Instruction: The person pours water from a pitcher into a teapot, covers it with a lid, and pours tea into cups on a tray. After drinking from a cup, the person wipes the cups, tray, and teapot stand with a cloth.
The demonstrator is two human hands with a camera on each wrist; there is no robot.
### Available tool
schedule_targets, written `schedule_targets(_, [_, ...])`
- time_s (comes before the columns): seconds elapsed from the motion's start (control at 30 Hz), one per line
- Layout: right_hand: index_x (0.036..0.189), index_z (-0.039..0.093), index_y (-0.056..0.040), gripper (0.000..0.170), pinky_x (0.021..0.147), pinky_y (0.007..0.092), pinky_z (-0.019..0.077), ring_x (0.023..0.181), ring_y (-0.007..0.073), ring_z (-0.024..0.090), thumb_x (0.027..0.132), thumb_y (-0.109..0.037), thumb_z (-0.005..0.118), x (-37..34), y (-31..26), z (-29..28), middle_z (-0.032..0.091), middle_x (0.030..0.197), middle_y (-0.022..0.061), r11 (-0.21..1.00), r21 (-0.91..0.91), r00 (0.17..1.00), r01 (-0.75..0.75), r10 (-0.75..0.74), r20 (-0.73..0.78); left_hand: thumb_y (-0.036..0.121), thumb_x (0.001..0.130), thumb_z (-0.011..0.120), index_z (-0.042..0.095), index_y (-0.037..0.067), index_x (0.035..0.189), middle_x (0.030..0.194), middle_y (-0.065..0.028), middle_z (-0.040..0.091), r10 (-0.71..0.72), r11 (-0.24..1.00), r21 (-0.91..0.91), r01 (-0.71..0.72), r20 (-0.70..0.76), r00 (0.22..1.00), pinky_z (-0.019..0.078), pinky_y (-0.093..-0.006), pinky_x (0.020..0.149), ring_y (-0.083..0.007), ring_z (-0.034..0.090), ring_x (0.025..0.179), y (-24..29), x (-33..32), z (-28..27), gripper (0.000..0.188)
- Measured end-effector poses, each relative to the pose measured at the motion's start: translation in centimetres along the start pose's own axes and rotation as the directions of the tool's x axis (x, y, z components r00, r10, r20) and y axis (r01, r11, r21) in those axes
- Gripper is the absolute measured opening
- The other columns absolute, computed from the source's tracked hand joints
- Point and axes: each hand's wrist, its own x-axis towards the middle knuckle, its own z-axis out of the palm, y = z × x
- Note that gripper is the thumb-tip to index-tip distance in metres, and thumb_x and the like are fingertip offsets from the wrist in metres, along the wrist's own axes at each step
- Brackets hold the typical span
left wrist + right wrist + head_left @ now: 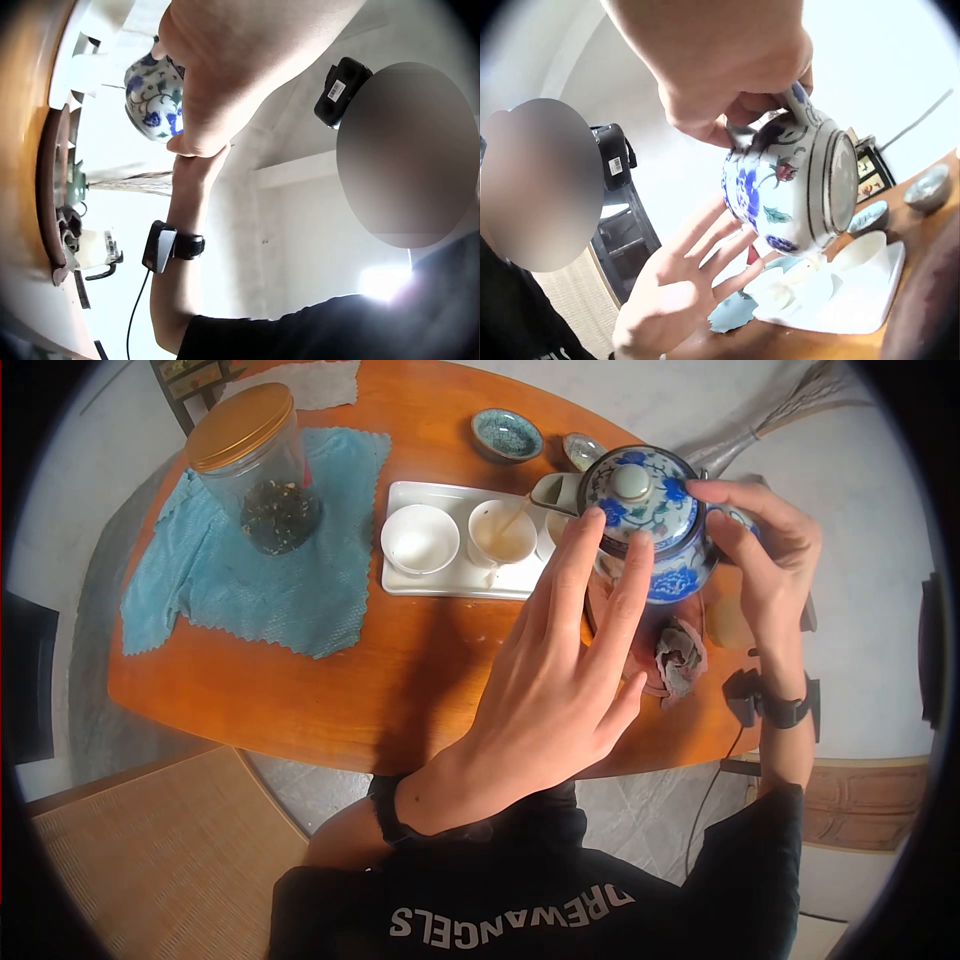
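In the head view, my right hand (770,550) grips the handle of a blue-and-white teapot (675,580), which is tilted with its spout (555,492) toward the cups. A thin stream of liquid runs from the spout into the middle white cup (502,532). My left hand (545,680) has its fingers extended at the teapot's near side by the lid (632,482); contact there is unclear. The right wrist view shows the teapot (784,184) held up above the cups, with my left hand (679,289) spread beside it.
A white tray (455,588) holds the cups. Left of it, a gold-lidded jar (280,515) stands on a blue cloth (340,580). Small bowls (507,435) sit behind. Under the teapot's right side lie a crumpled dark-grey item (680,658) and a pinkish-brown round tray.
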Motion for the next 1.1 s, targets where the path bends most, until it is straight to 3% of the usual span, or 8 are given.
schedule_targets(0.2, [0.107, 0.077, 0.0043, 0.024, 0.076, 0.0213, 0.0548, 0.082, 0.0073, 0.068, 0.091, 0.001, 0.061, -0.3, 1.8, 0.7, 0.077, 0.096, 0.0080, 0.966, 0.243, 0.993, -0.087, 0.102, -0.052, 0.007, 0.079, 0.076, 0.031, 0.000, 0.158, 0.157, -0.0362, 0.023, 0.013, 0.999, 0.041, -0.013, -0.003, 1.000, 0.0402, -0.0568, 0.113, -0.0556, 0.037, 0.140, 0.6, -0.1, -0.9, 0.091])
schedule_targets(0.43, [0.101, 0.079, 0.0032, 0.021, 0.072, 0.0221, 0.0567, 0.078, 0.0082, 0.069, 0.086, 0.005, 0.064, 3.5, -1.7, 2.6, 0.078, 0.092, 0.0084, 0.987, 0.050, 0.967, 0.155, -0.162, 0.196, 0.011, 0.080, 0.079, 0.024, 0.000, 0.161, 0.157, -0.0335, 0.018, -0.100, 0.994, 0.038, 0.103, -0.064, 0.993, 0.0385, -0.0566, 0.113, -0.0509, 0.032, 0.142, 1.2, -1.1, -2.4, 0.099])
schedule_targets(0.63, [0.099, 0.076, 0.0070, 0.025, 0.085, 0.0261, 0.0568, 0.090, 0.0144, 0.071, 0.083, 0.006, 0.058, 5.5, -4.2, 3.9, 0.077, 0.098, 0.0128, 0.968, 0.032, 0.899, 0.250, -0.244, 0.364, 0.012, 0.080, 0.080, 0.022, -0.005, 0.160, 0.154, -0.0397, 0.016, -0.101, 0.989, 0.096, 0.112, -0.113, 0.988, 0.0507, -0.0488, 0.101, -0.0570, 0.046, 0.131, 1.1, -1.5, -3.3, 0.101])
schedule_targets(0.8, [0.101, 0.077, 0.0062, 0.026, 0.083, 0.0253, 0.0561, 0.089, 0.0130, 0.070, 0.083, 0.006, 0.058, 5.4, -4.4, 4.1, 0.077, 0.097, 0.0114, 0.959, -0.029, 0.886, 0.282, -0.249, 0.392, 0.010, 0.081, 0.079, 0.021, -0.003, 0.161, 0.155, -0.0362, 0.017, -0.111, 0.993, 0.038, 0.116, -0.126, 0.986, 0.0439, -0.0525, 0.107, -0.0542, 0.037, 0.138, 0.8, -1.5, -3.1, 0.100])
schedule_targets(0.93, [0.103, 0.078, 0.0032, 0.023, 0.075, 0.0227, 0.0578, 0.081, 0.0091, 0.070, 0.087, 0.002, 0.063, 4.0, -1.6, 4.0, 0.077, 0.091, 0.0080, 0.988, 0.082, 0.973, 0.128, -0.141, 0.184, 0.009, 0.078, 0.078, 0.025, -0.003, 0.160, 0.153, -0.0384, 0.019, -0.046, 0.985, 0.163, 0.055, -0.055, 0.997, 0.0436, -0.0547, 0.108, -0.0562, 0.038, 0.136, 0.6, -0.2, -3.8, 0.098])
schedule_targets(1.0, [0.108, 0.078, 0.0017, 0.025, 0.061, 0.0176, 0.0481, 0.067, 0.0023, 0.060, 0.090, 0.000, 0.060, 3.0, 0.9, 3.7, 0.072, 0.080, 0.0014, 0.960, 0.279, 0.998, -0.029, 0.045, -0.052, 0.010, 0.078, 0.077, 0.033, -0.004, 0.156, 0.151, -0.0366, 0.026, 0.013, 0.978, 0.207, -0.001, -0.057, 0.998, 0.0414, -0.0576, 0.109, -0.0551, 0.040, 0.134, 0.3, 0.7, -3.1, 0.091])
schedule_targets(1.03, [0.110, 0.078, 0.0001, 0.027, 0.052, 0.0172, 0.0290, 0.058, -0.0022, 0.043, 0.091, -0.003, 0.059, 2.7, 2.6, 2.6, 0.064, 0.071, -0.0060, 0.954, 0.286, 0.992, -0.089, 0.111, -0.061, 0.010, 0.077, 0.077, 0.036, -0.004, 0.154, 0.151, -0.0358, 0.028, 0.036, 0.973, 0.231, -0.026, -0.037, 0.999, 0.0418, -0.0570, 0.109, -0.0541, 0.041, 0.133, 0.4, 1.4, -3.0, 0.088])
schedule_targets(1.1, [0.110, 0.079, -0.0005, 0.027, 0.052, 0.0189, 0.0237, 0.057, -0.0023, 0.037, 0.090, -0.003, 0.060, 2.7, 3.8, 1.8, 0.060, 0.068, -0.0079, 0.935, 0.341, 0.979, -0.097, 0.151, -0.136, 0.008, 0.075, 0.076, 0.042, -0.006, 0.147, 0.147, -0.0337, 0.037, 0.120, 0.950, 0.294, -0.105, -0.033, 0.992, 0.0436, -0.0540, 0.108, -0.0501, 0.046, 0.130, 0.0, 3.2, -2.5, 0.081])
